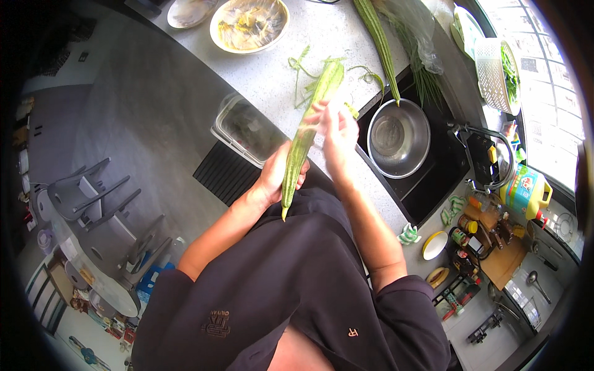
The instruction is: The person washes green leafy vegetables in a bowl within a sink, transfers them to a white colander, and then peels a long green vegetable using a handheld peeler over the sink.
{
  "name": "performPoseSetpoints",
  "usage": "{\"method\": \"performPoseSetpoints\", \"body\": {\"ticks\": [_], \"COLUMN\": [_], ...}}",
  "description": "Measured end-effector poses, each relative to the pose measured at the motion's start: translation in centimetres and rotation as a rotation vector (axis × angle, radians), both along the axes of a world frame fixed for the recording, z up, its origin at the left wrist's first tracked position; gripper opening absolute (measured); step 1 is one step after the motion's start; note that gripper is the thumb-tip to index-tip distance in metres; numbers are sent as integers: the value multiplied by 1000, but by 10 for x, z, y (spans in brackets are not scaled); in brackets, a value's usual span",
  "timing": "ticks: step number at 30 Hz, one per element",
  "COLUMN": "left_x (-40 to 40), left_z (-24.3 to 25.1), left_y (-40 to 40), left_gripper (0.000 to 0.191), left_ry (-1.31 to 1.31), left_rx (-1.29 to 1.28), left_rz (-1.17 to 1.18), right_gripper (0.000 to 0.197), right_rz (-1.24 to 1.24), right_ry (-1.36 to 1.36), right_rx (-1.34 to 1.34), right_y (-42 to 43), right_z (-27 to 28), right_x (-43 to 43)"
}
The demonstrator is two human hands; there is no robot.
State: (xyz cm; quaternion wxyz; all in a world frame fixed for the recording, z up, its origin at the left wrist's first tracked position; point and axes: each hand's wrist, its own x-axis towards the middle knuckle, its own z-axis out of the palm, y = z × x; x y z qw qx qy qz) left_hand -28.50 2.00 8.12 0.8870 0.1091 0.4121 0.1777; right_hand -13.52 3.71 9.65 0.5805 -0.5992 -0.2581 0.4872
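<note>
My left hand (271,174) grips a long ridge gourd (295,164) near its lower end, its narrow tip towards my body. The gourd's far part is paler, with much of its dark ridged skin off; ridges still show near the tip. My right hand (339,132) is at the gourd's middle, its fingers curled and blurred by motion. A small pale thing seems to be at those fingers, too blurred to name. Green strips of peel (304,88) lie on the speckled countertop (325,32) around the gourd's far end.
A second ridge gourd (380,44) reaches over the counter's edge towards a metal basin (399,139) in the black sink (441,162). A film-covered bowl (249,25) stands at the back left. Below the counter's edge is a clear-bagged bin (248,130). The faucet (508,148) is at right.
</note>
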Motion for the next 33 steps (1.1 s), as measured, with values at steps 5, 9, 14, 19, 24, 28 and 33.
{"method": "performPoseSetpoints", "body": {"ticks": [5, 9, 14, 19, 24, 28, 33], "left_x": [11, 7, 1, -4, -10, -11, -17], "left_z": [2, -10, -15, -9, 3, -1, 19], "left_y": [-2, -13, -16, 5, 3, -1, 7], "left_gripper": [43, 45, 45, 45, 45, 49, 59], "left_ry": [35, -55, 6, -39, -27, -66, -140], "left_rx": [-11, -114, -105, -15, -105, -141, -182], "left_rz": [68, 113, 87, 104, 64, 85, 32], "right_gripper": [35, 36, 33, 18, 14, 13, 16], "right_rz": [-61, -41, -98, -294, -439, -476, -621], "right_ry": [20, -138, -198, -146, -356, -323, -341], "right_rx": [12, 92, 16, 161, 153, 154, 60], "right_y": [-22, 8, 80, 135, 150, 141, 142], "right_z": [-1, -36, -123, -151, -176, -165, -164], "right_x": [-23, -1, 60, 82, 137, 130, 164]}}
